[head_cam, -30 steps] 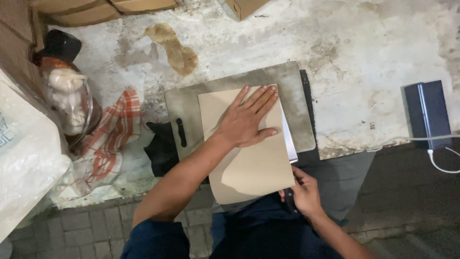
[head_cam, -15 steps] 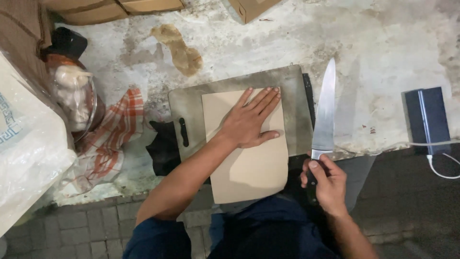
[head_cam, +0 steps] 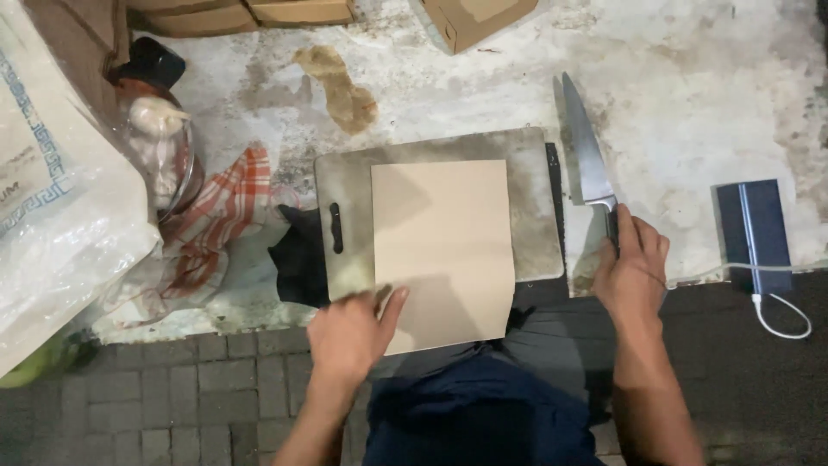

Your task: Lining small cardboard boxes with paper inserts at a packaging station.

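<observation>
At six o'clock on the cutting board [head_cam: 535, 207], a light, bendable tan cardboard sheet [head_cam: 442, 250] is pinned under the left hand [head_cam: 349, 332], fingers flat, best gripped by its edges, while a kitchen knife [head_cam: 586, 155] is clenched in the right hand [head_cam: 634, 272].

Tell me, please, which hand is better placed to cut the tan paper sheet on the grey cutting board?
The right hand, probably: it already grips the steel kitchen knife beside the grey cutting board, while the left hand rests on the tan paper sheet's near corner.
</observation>
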